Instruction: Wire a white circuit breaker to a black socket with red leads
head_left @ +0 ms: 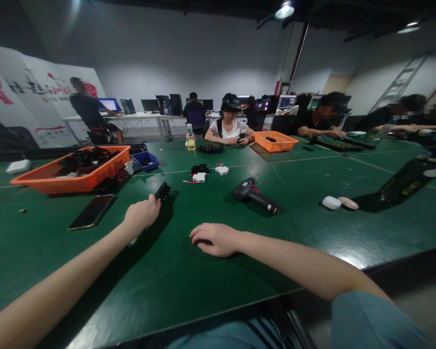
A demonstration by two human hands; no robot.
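My left hand (142,214) is stretched forward over the green table (210,286), its fingers closed on a small black part (163,190) that sticks up from them. My right hand (215,239) lies palm down on the table nearer to me, fingers loosely curled, with nothing seen in it. A black cordless screwdriver (255,194) lies on its side beyond my right hand. Small white and black parts (199,174) with a red wire sit behind the black part.
An orange tray (74,182) of black parts and a blue bin (145,160) stand at left, with a dark phone (91,212) in front of them. A second orange tray (275,141), a bottle (191,137) and several seated people are across the table. White oval pieces (338,202) lie at right.
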